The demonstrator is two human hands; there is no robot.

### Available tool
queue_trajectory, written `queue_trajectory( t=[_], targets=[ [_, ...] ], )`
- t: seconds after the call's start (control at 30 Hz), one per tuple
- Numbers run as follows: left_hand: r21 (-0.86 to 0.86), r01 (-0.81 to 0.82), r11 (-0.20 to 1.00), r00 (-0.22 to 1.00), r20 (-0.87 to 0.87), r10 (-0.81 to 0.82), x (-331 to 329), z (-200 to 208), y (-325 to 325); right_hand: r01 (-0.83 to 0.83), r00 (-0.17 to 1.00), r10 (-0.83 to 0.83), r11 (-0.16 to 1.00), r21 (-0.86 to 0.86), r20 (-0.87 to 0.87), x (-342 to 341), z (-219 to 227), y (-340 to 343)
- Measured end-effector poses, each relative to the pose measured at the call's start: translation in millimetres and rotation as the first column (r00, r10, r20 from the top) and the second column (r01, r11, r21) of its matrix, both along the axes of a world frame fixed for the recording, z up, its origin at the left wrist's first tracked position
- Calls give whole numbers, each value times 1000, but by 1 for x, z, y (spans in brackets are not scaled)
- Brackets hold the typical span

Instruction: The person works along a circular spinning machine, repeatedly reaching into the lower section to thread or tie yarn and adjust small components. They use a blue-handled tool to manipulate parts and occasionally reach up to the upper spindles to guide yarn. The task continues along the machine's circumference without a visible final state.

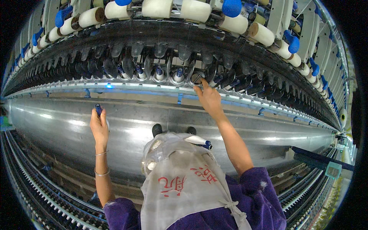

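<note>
Evidently left hand (100, 128) grasps blue-topped bobbin (98, 110), held short of rail (153, 89). Right hand (210, 99) at ring (196, 79) in spindle row (159, 74), index and thumb near rim; cannot tell if gripping. Writing: red characters (179, 185) across grey apron (172, 205). Another bobbin (198, 140) juts from apron's right edge.

My left hand (99, 128) is raised, fingers (94, 113) curled; my right arm (234, 141) stretches forward, index finger (205, 83) extended.

Purple sleeves (266, 199), a pale red-marked apron (180, 207) and two silvery bangles (102, 175) are worn.
</note>
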State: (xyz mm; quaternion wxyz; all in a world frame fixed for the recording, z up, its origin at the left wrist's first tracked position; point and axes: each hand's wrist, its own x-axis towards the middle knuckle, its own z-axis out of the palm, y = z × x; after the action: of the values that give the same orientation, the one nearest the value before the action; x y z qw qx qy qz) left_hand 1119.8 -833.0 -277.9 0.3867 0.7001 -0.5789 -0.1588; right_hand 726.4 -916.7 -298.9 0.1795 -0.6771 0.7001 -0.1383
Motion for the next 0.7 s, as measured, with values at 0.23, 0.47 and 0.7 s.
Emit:
queue_trajectory(
  t=[0.23,0.47,0.7],
  targets=[
    [74,-27,997,999,-18,28,-11,-10,-9,63,996,-68,995,-81,-52,3,-30,-13],
    [-274,118,954,784,-565,-259,-80,83,-28,115,993,-103,946,-303,58,5,14,-19],
    [-413,401,818,817,-242,-523,-262,83,-119,130,781,-42,987,-97,623,-10,170,-50]
  ],
)
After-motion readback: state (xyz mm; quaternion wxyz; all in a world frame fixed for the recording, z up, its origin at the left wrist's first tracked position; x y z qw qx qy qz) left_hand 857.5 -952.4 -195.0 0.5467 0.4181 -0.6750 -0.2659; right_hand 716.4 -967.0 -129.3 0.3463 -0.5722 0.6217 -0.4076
